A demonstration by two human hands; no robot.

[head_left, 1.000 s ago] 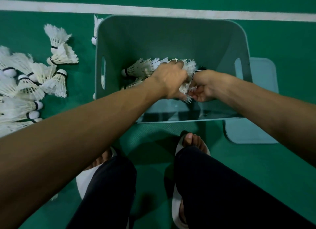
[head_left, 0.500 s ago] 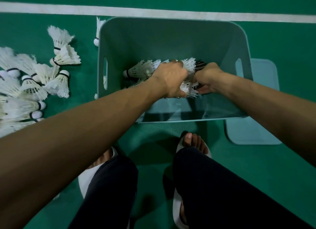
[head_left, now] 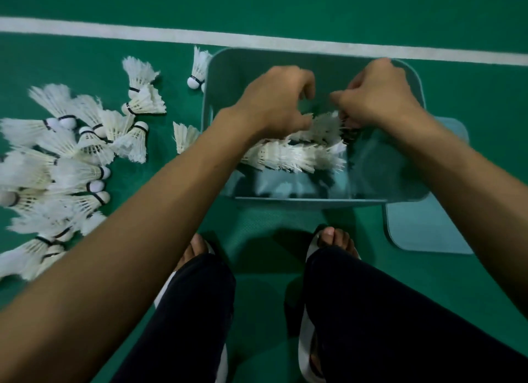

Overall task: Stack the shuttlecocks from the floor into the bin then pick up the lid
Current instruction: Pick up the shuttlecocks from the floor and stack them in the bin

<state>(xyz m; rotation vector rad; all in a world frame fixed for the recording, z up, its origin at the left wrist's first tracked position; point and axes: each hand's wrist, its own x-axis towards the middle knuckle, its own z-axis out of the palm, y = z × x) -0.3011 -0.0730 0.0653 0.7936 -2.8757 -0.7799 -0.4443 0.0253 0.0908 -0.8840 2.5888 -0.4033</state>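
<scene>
Both your arms reach forward over the bin (head_left: 314, 202), forearms converging above its opening. Your left hand (head_left: 274, 102) hangs knuckles-up over the middle of the bin, its fingers curled under. The thumb lies against the feathers below, but blur hides whether it grips anything. Your right hand (head_left: 377, 97) sits opposite, close to the left one without touching it. Its fingers are bent down and bunched together, pinching the feathered end of the stacked shuttlecocks (head_left: 291, 154).

That stack lies on its side inside the bin, running across from the left wall toward the middle, in what look like two nested rows. The loose shuttlecocks (head_left: 71, 159) are scattered on the green floor (head_left: 371, 8) to the left of the bin, with one resting just beside its left wall. The lid (head_left: 428, 231) lies flat on the floor at the bin's right side, untouched.
</scene>
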